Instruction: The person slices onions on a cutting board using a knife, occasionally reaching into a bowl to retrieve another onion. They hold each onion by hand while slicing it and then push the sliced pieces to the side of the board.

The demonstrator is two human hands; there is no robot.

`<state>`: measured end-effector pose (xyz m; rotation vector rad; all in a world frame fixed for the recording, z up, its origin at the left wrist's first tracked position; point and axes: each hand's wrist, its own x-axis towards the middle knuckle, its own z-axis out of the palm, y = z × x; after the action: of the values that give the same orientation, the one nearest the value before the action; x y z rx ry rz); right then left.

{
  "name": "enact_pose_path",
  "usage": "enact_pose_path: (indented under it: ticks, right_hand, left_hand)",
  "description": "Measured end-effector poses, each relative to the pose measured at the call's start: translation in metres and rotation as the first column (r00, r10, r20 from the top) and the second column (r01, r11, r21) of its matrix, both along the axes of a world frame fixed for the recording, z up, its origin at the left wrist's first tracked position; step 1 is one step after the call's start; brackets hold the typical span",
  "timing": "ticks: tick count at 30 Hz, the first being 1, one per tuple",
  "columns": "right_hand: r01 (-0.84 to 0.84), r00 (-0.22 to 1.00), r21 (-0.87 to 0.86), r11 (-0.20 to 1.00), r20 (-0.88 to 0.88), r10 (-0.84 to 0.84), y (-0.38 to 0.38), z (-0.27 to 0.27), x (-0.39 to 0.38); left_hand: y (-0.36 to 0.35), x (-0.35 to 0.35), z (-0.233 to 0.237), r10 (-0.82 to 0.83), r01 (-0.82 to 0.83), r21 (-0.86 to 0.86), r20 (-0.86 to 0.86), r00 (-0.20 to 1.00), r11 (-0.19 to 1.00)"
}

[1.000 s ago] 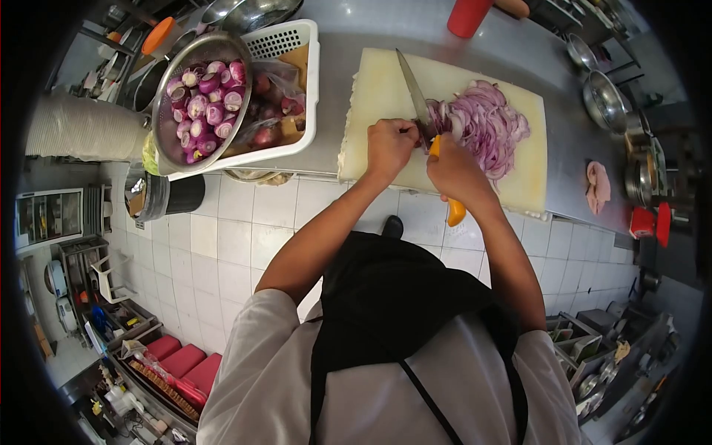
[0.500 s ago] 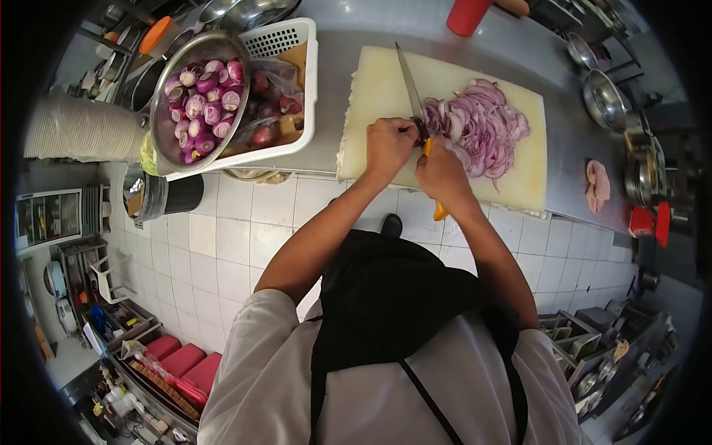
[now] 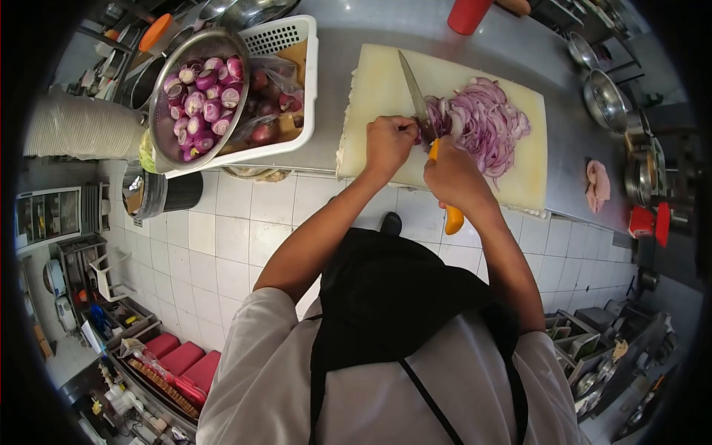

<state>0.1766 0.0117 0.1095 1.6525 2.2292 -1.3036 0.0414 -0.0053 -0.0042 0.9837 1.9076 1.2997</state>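
Observation:
My right hand is wrapped round the orange handle of a knife, whose blade points away from me over the white cutting board. Left of the blade, my left hand pinches a small dark piece of onion, mostly covered by the fingers. Sliced red onion lies in a pile on the board, to the right of the knife.
A metal colander of peeled red onions leans on a white basket holding more onions. A red container stands at the table's back. A pink cloth and steel bowls are at the right.
My right hand has moved slightly right and toward me with the knife, and the blade is tilted more. My left hand has barely moved.

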Motion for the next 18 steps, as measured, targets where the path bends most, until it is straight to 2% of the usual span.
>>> enact_pose_path:
  ticks: [4,13,16,18]
  right_hand:
    - [0.014,1.000,-0.015,1.000,0.010,-0.013,-0.001,0.002,-0.003]
    - [-0.012,1.000,0.077,0.997,0.024,0.010,-0.001,-0.028,-0.002]
    - [-0.067,0.998,0.302,0.951,0.022,0.064,-0.002,-0.071,-0.005]
    - [-0.034,0.999,0.243,0.969,0.008,0.033,0.006,-0.076,-0.006]
  left_hand:
    - [0.000,0.000,0.001,0.001,-0.001,-0.013,0.005,1.000,1.000]
    - [-0.001,-0.002,0.000,-0.007,0.007,0.002,0.007,1.000,1.000]
    - [0.002,-0.002,-0.012,0.007,-0.008,0.040,0.035,0.999,0.999]
    - [0.003,0.000,-0.011,0.003,-0.005,0.032,0.052,0.999,0.999]
